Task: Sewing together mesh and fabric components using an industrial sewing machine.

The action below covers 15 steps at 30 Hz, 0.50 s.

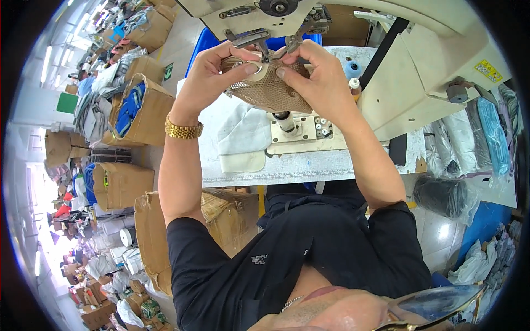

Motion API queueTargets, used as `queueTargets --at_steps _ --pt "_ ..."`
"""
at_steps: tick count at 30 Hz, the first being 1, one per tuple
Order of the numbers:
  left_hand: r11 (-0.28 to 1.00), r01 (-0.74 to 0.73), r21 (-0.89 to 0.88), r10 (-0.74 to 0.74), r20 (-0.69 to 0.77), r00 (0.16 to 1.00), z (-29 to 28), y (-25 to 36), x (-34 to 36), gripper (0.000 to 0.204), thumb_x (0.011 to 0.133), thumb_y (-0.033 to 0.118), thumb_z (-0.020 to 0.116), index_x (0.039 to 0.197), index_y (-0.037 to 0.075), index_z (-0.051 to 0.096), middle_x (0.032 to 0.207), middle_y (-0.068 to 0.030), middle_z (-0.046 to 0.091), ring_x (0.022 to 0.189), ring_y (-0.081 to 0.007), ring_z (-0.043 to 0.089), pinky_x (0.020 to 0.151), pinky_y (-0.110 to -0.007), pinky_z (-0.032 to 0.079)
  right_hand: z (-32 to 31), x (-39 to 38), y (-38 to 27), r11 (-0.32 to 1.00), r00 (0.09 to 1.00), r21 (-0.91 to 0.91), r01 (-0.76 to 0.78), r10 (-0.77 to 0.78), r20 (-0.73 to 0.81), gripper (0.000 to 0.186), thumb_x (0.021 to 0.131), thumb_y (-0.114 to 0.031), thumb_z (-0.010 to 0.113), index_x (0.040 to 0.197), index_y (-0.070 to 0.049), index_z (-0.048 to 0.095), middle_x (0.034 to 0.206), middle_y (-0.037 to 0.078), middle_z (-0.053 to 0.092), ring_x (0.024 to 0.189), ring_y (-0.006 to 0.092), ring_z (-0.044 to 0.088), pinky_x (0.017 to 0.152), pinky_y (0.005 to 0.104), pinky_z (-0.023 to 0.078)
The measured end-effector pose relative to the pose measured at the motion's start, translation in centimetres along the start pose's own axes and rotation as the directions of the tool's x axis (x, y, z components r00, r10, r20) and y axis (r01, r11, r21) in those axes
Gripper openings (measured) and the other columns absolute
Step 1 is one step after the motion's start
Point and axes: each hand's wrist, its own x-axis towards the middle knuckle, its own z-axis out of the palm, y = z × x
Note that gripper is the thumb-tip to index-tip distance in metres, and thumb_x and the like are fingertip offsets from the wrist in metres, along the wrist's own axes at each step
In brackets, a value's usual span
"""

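Observation:
A tan mesh fabric piece (268, 91), rounded like a cap or pouch, is held up at the needle area of a sewing machine (259, 38). My left hand (221, 69) pinches its left side, the thumb pressing on a small beige patch (258, 71) that lies against the mesh. On the other side, my right hand (317, 74) grips the mesh between thumb and fingers, close to the presser foot (266, 55). Whether the needle is in the fabric cannot be seen. Below the mesh stands the machine's post (285, 122).
White cloth pieces (243, 138) lie on the white worktable (320, 170) left of the metal base plate (303, 144). Small bottles (353, 83) stand beside my right wrist. A blue bin (205, 44) is behind the table. Cardboard boxes (124, 185) fill the left, bagged fabric rolls (458, 140) the right.

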Motion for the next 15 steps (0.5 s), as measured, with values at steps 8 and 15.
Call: queueTargets --at_steps 8,15 --pt "0.997 -0.065 -0.03 0.058 -0.21 0.976 1.6 -0.6 -0.7 0.014 0.087 0.005 0.071 0.1 0.001 0.069 0.104 -0.0048 0.066 0.11 -0.0145 0.061 0.087 -0.026 0.051 0.6 0.9 1.1 0.999 1.0 -0.045 0.028 -0.028 0.001 0.013 0.077 -0.01 0.07 0.083 -0.001 0.062 0.084 0.011 0.06 0.082 0.0295 0.059 0.072 0.0368 0.047" --pt "0.994 -0.094 -0.054 0.074 -0.298 0.952 2.8 -0.6 -1.1 0.015 0.087 0.002 0.07 0.102 0.001 0.069 0.11 -0.0066 0.064 0.104 -0.0133 0.061 0.086 -0.025 0.051 -0.2 1.6 1.3 0.999 0.995 -0.042 -0.022 0.026 0.093 0.018 0.083 -0.005 0.067 0.101 -0.004 0.067 0.092 0.005 0.063 0.084 0.0138 0.06 0.075 0.0269 0.049"
